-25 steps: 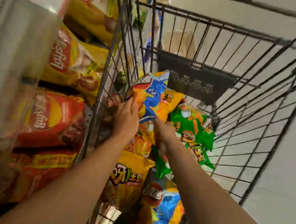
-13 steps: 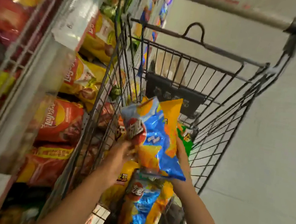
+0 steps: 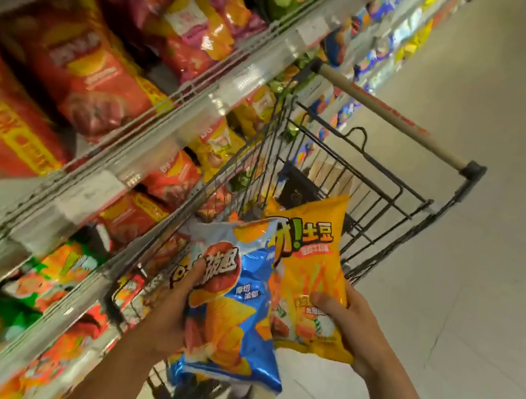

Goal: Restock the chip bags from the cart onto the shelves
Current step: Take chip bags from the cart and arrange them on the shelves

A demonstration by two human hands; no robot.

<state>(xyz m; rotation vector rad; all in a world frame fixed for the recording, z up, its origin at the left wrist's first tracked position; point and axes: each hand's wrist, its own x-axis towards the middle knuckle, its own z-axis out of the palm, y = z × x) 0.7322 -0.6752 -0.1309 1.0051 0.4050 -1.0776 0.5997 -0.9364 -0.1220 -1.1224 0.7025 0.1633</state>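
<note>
Now my left hand (image 3: 169, 315) grips a shiny blue crinkly chip bag (image 3: 234, 311), and my right hand (image 3: 351, 328) grips a yellow chip bag (image 3: 309, 267). Both bags are up over the near end of the black wire cart (image 3: 388, 197). Neither is on the full shelves (image 3: 146, 147) at left yet, and more bags wait in the cart.

Dim, warm light; shelves (image 3: 148, 134) smeared by motion blur, glare perhaps on their rails, edges bowed.

Shelves (image 3: 148, 134) left of cart (image 3: 374, 195) (bags inside).
</note>
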